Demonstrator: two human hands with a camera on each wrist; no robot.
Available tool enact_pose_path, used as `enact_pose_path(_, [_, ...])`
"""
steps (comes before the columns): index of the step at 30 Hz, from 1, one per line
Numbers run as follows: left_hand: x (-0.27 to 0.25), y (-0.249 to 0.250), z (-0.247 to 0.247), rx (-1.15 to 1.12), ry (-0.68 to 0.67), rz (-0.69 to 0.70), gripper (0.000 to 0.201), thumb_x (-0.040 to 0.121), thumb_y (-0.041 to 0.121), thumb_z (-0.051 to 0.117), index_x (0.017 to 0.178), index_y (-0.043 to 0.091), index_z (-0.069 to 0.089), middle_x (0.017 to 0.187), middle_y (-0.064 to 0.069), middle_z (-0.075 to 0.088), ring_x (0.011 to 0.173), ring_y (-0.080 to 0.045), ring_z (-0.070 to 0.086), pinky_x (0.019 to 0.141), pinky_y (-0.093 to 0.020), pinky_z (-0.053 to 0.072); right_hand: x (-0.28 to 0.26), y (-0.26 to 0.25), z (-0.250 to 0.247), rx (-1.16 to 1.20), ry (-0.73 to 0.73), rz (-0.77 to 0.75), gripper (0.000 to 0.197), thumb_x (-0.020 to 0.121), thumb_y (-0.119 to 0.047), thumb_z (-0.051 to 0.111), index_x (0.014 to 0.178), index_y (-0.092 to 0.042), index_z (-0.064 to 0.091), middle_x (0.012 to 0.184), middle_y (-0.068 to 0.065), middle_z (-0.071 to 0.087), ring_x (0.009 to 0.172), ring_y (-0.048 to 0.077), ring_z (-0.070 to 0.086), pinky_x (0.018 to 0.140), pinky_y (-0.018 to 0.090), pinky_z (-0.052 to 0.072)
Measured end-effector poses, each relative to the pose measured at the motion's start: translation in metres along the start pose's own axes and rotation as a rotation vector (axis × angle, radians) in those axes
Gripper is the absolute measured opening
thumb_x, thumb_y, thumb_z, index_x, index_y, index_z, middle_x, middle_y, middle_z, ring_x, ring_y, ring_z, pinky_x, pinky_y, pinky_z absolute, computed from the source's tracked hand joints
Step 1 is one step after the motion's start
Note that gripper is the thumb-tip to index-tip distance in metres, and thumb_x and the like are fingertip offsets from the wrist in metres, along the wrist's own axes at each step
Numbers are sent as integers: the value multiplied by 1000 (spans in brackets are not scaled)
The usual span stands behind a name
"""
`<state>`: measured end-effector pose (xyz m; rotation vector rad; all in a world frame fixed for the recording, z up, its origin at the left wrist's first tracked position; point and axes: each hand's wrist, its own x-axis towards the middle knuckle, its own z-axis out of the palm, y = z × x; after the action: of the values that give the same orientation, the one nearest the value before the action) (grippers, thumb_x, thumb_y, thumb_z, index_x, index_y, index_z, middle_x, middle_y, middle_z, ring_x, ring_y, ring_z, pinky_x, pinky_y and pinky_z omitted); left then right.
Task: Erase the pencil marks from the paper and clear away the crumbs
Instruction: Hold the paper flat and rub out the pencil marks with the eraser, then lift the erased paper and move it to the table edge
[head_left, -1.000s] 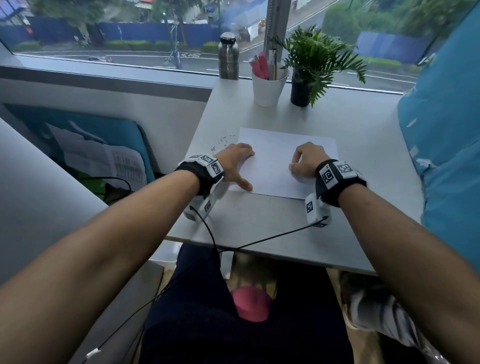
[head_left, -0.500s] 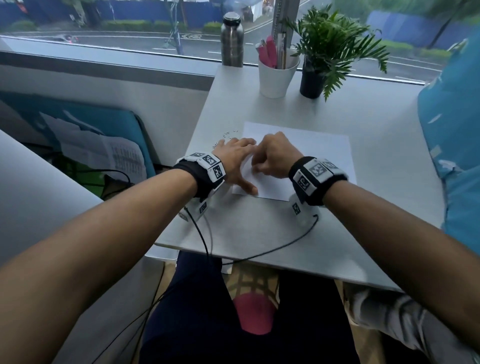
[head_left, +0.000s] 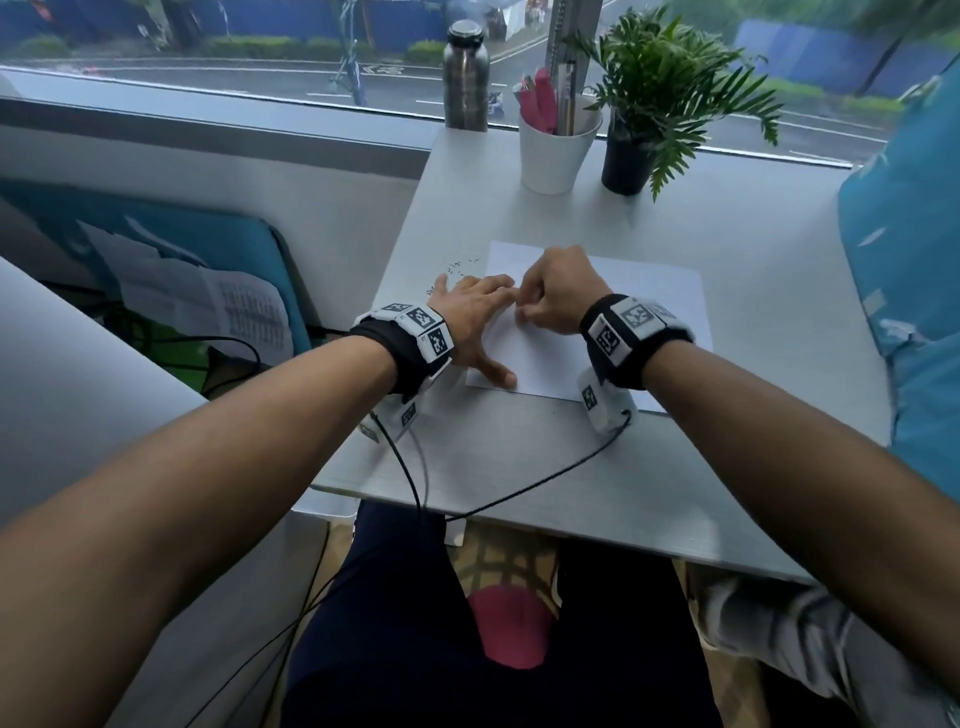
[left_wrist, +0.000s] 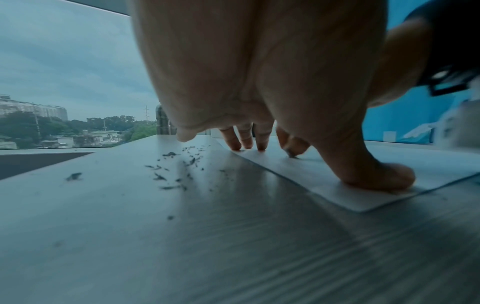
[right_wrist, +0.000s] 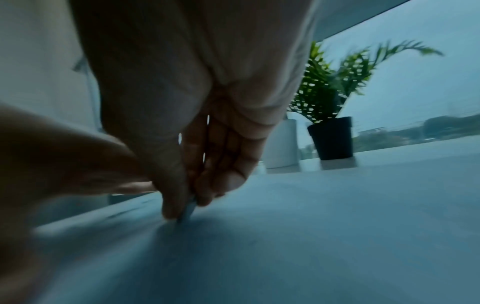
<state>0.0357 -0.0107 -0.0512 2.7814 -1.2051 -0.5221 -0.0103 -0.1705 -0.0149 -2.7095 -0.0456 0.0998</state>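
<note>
1. The left hand (head_left: 470, 317) lies flat with its grip spread, pressing the paper (head_left: 649, 296) on the desk (head_left: 519, 447).
2. The right hand (head_left: 558, 291) has its grip pinching a small eraser (right_wrist: 189, 209) on the paper.
3. Dark crumbs (left_wrist: 179, 164) lie at 10 o'clock from the left hand.

One sheet of paper (head_left: 597, 306) lies on the one counter (head_left: 727, 249). Two hands rest on it: one left hand (head_left: 475, 322) and one right hand (head_left: 558, 296). One small eraser (right_wrist: 188, 209), perhaps, shows between the right fingers (right_wrist: 171, 205), though that view is blurred. The crumbs (left_wrist: 171, 170) number well over a dozen, too small to count exactly. At the back stand one metal bottle (head_left: 466, 78), one white cup (head_left: 557, 150) and one potted plant (head_left: 654, 93).
</note>
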Motion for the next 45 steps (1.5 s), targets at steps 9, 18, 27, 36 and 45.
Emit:
enact_pose_path(9, [-1, 3, -5, 62, -40, 3, 125, 59, 78, 73, 156, 24, 17, 164, 3, 11, 149, -26, 15, 118, -60, 1, -19, 45, -27, 47, 79, 293, 7, 80, -21, 74, 80, -14, 73, 82, 1, 67, 66, 7, 56, 63, 8, 42])
enact_pose_path(18, [43, -9, -32, -106, 91, -277, 113, 74, 69, 70, 158, 19, 13, 161, -6, 25, 148, -26, 23, 118, -60, 3, -27, 130, -20, 26, 81, 733, 48, 58, -32, 65, 99, -9, 69, 105, 15, 69, 99, 35, 63, 90, 44, 55])
enact_pose_path(27, [60, -11, -40, -331, 242, -233, 79, 74, 23, 85, 144, 18, 48, 132, -11, 57, 121, -29, 54, 106, -35, 39, -44, 125, -20, 108, 189, 731, 30, 65, -22, 61, 92, -14, 71, 106, 10, 66, 104, 34, 60, 92, 45, 53])
enact_pose_path(36, [20, -24, -63, -845, 546, -132, 54, 78, -5, 76, 127, 13, 61, 75, 6, 50, 57, -2, 48, 61, -16, 44, -66, 118, -44, 402, 383, 644, 12, 79, -20, 74, 87, -11, 74, 93, 1, 64, 92, 16, 56, 86, 25, 45])
enact_pose_path(45, [-40, -40, -101, -1065, 761, 38, 44, 78, -10, 75, 118, 5, 64, 70, 5, 47, 58, -5, 43, 65, -15, 42, -88, 83, -82, 702, 659, 290, 20, 70, -22, 85, 87, -15, 78, 87, 1, 75, 83, 11, 70, 81, 23, 54])
